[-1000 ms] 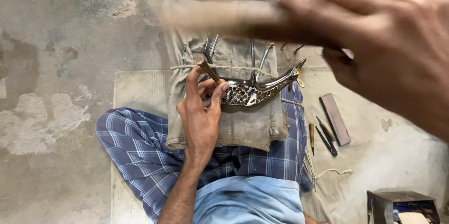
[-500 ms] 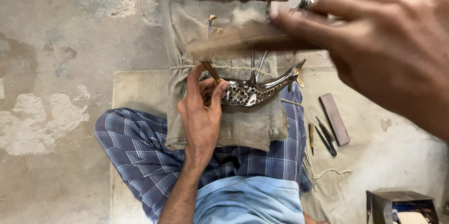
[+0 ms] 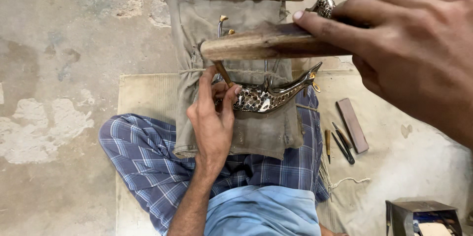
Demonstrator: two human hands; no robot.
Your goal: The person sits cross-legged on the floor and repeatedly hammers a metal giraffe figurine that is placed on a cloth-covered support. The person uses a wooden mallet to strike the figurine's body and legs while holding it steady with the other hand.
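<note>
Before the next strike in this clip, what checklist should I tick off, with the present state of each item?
1. Left hand grips the punch: ok, fingers wrap its lower end.
2. Punch tip sits on the metal fish: cannot tell, the fingers hide the tip.
3. Right hand holds the wooden mallet: ok, raised above the punch top, not touching it.
4. Fish rests on the cloth-covered block: ok, lying lengthwise across it.
5. Left fingers away from the punch top: ok, the top end stands free of them.
6. Spare tools lie apart from the work: ok, beside the flat stone on the mat.
</note>
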